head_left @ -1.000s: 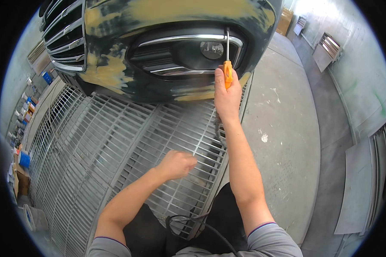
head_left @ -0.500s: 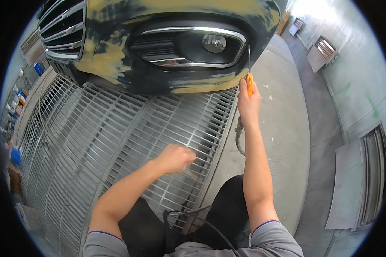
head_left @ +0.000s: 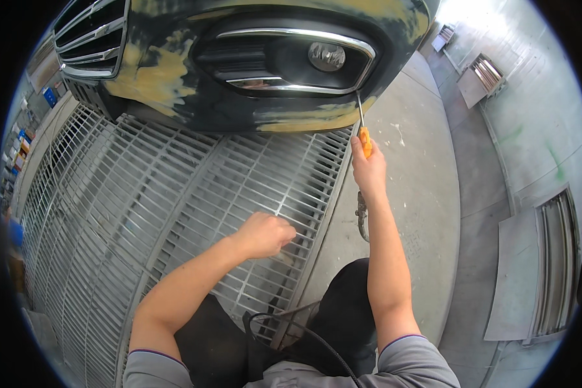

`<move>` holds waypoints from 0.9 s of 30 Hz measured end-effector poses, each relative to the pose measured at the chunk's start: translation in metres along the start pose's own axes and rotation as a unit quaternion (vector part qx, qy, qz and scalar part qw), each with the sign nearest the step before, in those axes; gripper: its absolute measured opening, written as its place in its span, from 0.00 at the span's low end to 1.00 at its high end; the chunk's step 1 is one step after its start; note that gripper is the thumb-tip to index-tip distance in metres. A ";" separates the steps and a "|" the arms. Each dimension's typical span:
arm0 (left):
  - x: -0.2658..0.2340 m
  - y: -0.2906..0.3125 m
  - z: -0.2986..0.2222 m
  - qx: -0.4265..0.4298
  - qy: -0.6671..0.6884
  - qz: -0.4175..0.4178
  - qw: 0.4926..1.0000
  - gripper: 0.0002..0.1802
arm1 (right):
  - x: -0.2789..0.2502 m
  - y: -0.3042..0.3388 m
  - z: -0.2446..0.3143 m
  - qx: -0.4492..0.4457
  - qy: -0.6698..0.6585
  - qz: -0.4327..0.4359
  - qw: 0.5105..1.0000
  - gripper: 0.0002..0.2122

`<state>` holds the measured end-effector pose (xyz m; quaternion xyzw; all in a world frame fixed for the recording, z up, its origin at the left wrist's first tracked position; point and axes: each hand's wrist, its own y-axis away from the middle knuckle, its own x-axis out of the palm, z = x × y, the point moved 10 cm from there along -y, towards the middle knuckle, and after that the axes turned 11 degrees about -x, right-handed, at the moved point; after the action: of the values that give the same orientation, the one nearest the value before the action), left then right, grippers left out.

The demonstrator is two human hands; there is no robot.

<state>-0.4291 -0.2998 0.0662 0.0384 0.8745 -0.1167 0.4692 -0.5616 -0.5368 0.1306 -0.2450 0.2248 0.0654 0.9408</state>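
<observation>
My right hand [head_left: 369, 171] is closed around the orange handle of a screwdriver [head_left: 366, 143], whose thin metal shaft points up and away. Its tip is at the lower right corner of the chrome trim [head_left: 317, 90] that frames a round fog lamp [head_left: 326, 57]. Lamp and trim sit in a dark car bumper [head_left: 239, 116] with yellowish, sanded-looking patches. Above the floor grating, apart from the car, my left hand [head_left: 265, 235] is curled into a fist. Whatever it may hold is hidden by the fingers.
Slatted metal grating [head_left: 181, 194] covers the floor at the left and beneath the bumper. Right of it runs a smooth grey floor [head_left: 420, 187]. A black hose [head_left: 317, 336] crosses my lap. Flat panels [head_left: 514, 278] lean on the right wall; the car's grille [head_left: 94, 39] is at upper left.
My right hand and the screwdriver have moved down and slightly left; the tip went from the trim's right side to its lower right corner. My left hand stays nearly in place.
</observation>
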 end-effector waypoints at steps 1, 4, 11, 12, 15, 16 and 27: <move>0.000 0.001 0.000 0.001 0.002 -0.001 1.000 0.04 | 0.002 0.003 -0.004 0.008 -0.005 0.011 1.000 0.17; -0.003 0.002 0.001 0.001 0.003 -0.004 1.000 0.04 | 0.005 0.003 0.000 0.014 -0.001 0.016 1.000 0.17; -0.003 0.001 0.000 -0.004 0.002 0.005 1.000 0.03 | 0.013 0.010 0.003 0.065 -0.034 0.094 0.993 0.17; -0.004 0.001 0.000 -0.004 0.002 0.004 1.000 0.04 | 0.014 0.010 0.004 0.063 -0.036 0.098 0.993 0.17; -0.004 0.002 0.000 0.002 -0.024 -0.012 1.000 0.06 | 0.010 0.005 0.001 0.062 -0.012 0.094 0.994 0.20; -0.004 0.002 0.000 0.000 -0.025 -0.011 1.000 0.06 | 0.008 0.004 -0.001 0.062 0.002 0.091 0.994 0.21; -0.009 0.000 -0.007 0.000 -0.028 -0.015 0.999 0.06 | 0.033 0.019 0.031 0.075 -0.031 0.186 0.979 0.19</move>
<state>-0.4296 -0.2979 0.0774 0.0217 0.8614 -0.1254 0.4918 -0.5250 -0.5047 0.1312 -0.1257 0.2411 0.2301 0.9344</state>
